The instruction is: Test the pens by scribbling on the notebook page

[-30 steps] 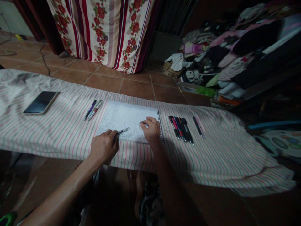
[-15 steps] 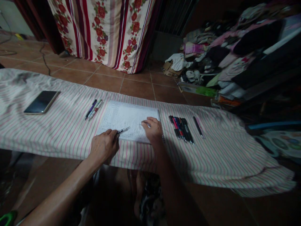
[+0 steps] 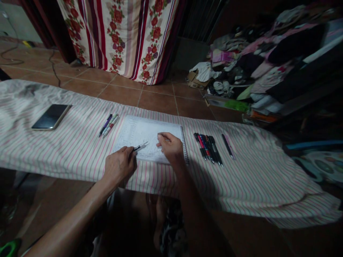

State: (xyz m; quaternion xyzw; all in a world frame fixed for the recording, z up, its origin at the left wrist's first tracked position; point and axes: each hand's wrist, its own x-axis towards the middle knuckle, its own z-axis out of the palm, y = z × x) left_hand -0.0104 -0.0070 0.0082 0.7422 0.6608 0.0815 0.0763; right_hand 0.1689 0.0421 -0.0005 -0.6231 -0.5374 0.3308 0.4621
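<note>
My left hand (image 3: 119, 163) rests at the near left corner of a spiral notebook (image 3: 144, 130), its fingers closed on a pen (image 3: 139, 146) with a thin tip pointing right over the page. Above the right part of the page is my right hand (image 3: 171, 145), thumb and fingers pinched together. Whatever lies in that pinch is too small or hidden to make out. Handwriting covers parts of the page, and the coil runs along its right side. Left of the notebook lie several pens (image 3: 109, 125); to its right is a row of several more pens (image 3: 209, 148).
A striped cloth (image 3: 80, 142) covers the long low table. On it are a dark-screened tablet (image 3: 50, 117) at the left and a black pen (image 3: 227, 145) at the right. Beyond, a floral curtain (image 3: 118, 39) hangs over the tiled floor, beside piled clothes (image 3: 249, 60).
My right hand has shifted slightly left and turned, and the thin dark piece seen at its fingertips no longer shows. My left hand keeps its hold on the pen. The view has shifted slightly.
</note>
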